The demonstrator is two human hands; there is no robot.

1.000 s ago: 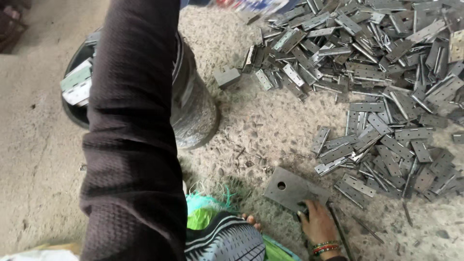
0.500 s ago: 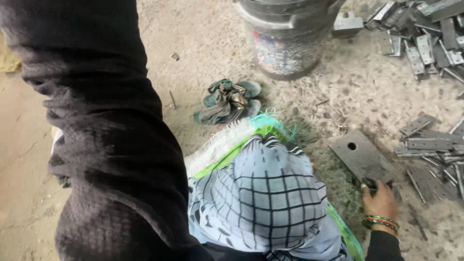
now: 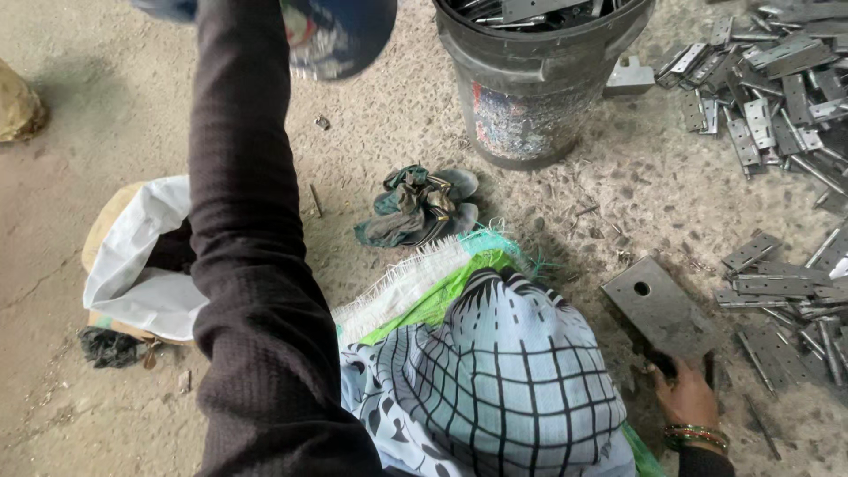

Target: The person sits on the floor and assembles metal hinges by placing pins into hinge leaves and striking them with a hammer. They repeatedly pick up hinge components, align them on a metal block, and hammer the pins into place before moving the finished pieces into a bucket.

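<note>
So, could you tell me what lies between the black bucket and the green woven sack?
A crumpled dark green bundle on the floor, seen in the head view.

1 head view, steep downward, close over floor

Dull grey metal plate beside the right grip; matt metal hinges beyond. Scuffed black plastic bucket. Rough speckled concrete floor. Ribbed knit sleeve, checked cotton cloth.

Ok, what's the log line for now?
right hand: touching plate edge | left hand: out of view | bucket: holds metal parts
</note>
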